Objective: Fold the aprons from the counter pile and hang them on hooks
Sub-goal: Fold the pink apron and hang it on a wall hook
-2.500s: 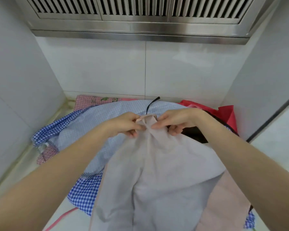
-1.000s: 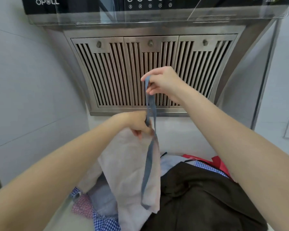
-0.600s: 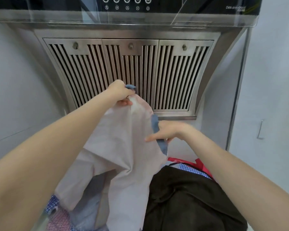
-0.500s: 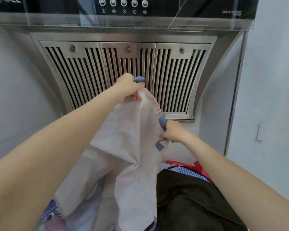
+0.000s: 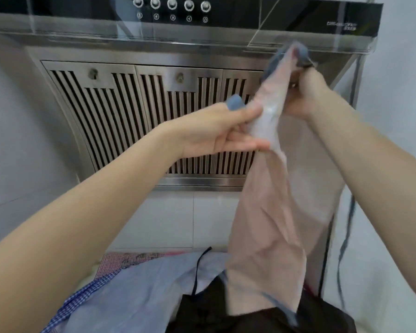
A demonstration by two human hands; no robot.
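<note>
Stainless-steel slatted range hood (image 5: 135, 121) fills the wall above a counter pile of checked, pale blue and black aprons (image 5: 135, 292). Lifted clear of that pile hangs the pale pink cloth apron (image 5: 274, 212), bunched long and narrow, its lower end trailing onto the black one. The right hand (image 5: 305, 94) grips its top, where blue-grey strap fabric (image 5: 296, 54) sticks up; the left hand (image 5: 226, 131) pinches the cloth lower down, other fingers loose. It looks light, limp and prone to twisting, so holding it by the two upper corners should spread it flat for folding.
</note>
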